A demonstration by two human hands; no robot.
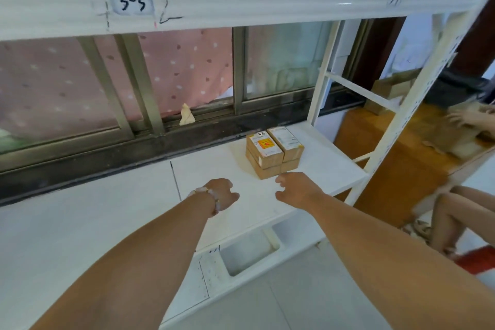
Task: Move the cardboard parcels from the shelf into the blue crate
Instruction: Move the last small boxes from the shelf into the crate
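Four cardboard parcels (273,153) sit in a tight two-high block at the centre of the frame, on the white shelf (230,169) — the reach is under way, nothing grasped. The right hand (296,187), fingers loosely apart, hovers just beside the stack; the left hand (221,193) hangs curled and empty, lower left of it. Next comes closing on a top parcel — the shelf's upright (396,126) crowds the right, and the blue crate is out of view.

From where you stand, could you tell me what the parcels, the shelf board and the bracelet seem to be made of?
The parcels look like plain brown cardboard, matt, with white printed labels stuck on top. The shelf board seems to be white painted metal or laminate; its smooth surface and the glossy upper rail suggest metal, though I cannot be sure. The bracelet looks like pale polished beads, stone or plastic.
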